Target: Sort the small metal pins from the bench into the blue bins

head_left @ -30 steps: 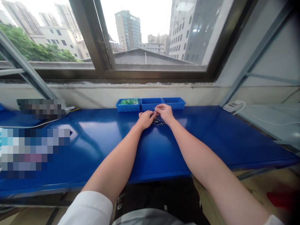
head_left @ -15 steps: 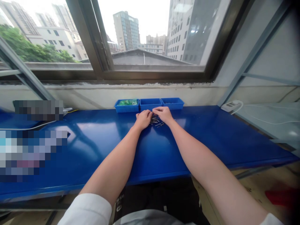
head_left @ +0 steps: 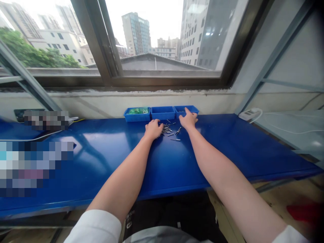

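Note:
A loose pile of thin metal pins, like blind rivets [head_left: 166,129], lies on the blue table [head_left: 167,168]. My left hand [head_left: 153,129] rests at the pile's left edge, thumb and fingers apart, with some pins partly hidden beside it. Over the front rim of the right blue bin [head_left: 196,109] reaches my right hand [head_left: 188,120], its fingers spread and nothing visible in them. Small items in that bin are too small to make out. A few pins lie scattered to the right of the pile, one apart nearer me.
Beside the right bin stand a middle blue bin [head_left: 162,112] and a left blue bin [head_left: 137,116] holding green packets [head_left: 138,110]. A white power strip [head_left: 250,114] sits at the right. Blurred items lie at the left. A window [head_left: 162,40] is behind.
My right hand has moved from the pile, beside my left hand, up and right to the right bin, its fingers opening. My left hand has parted its pinch and stays by the pile.

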`<state>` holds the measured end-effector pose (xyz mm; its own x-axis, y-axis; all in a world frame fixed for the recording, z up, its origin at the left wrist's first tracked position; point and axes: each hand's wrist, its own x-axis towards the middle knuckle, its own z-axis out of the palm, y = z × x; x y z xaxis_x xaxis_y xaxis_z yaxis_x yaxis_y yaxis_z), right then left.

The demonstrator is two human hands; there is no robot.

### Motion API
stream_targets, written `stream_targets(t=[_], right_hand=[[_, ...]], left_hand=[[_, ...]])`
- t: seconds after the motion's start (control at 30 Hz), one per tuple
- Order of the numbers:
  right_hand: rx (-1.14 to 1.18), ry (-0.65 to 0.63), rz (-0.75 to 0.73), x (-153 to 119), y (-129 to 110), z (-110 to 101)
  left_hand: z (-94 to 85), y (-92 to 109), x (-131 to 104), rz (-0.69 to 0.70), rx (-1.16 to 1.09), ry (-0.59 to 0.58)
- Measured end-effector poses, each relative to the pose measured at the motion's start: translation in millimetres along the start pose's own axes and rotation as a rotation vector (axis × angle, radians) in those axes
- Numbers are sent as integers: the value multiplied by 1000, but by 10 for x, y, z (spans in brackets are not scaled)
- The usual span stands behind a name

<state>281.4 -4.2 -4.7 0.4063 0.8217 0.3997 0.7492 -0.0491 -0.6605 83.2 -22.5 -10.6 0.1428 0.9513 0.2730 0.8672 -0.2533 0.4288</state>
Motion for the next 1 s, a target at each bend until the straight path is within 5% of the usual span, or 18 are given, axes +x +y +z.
stream_targets(t=[0.3,0.53,0.77,1.0], right_hand=[[-54,-149,-44,24,76,102],[39,-11,-216,-49,-42,100],[17,-369,-340,-188,-122,225],[36,-402,-364,-265,-151,195]], left_hand=[[34,-21,6,83,53,-73],[-1,12,-10,116,64,-92],[1,18,-18,140,79,-87],[-6,13,-23,129,87,-94]])
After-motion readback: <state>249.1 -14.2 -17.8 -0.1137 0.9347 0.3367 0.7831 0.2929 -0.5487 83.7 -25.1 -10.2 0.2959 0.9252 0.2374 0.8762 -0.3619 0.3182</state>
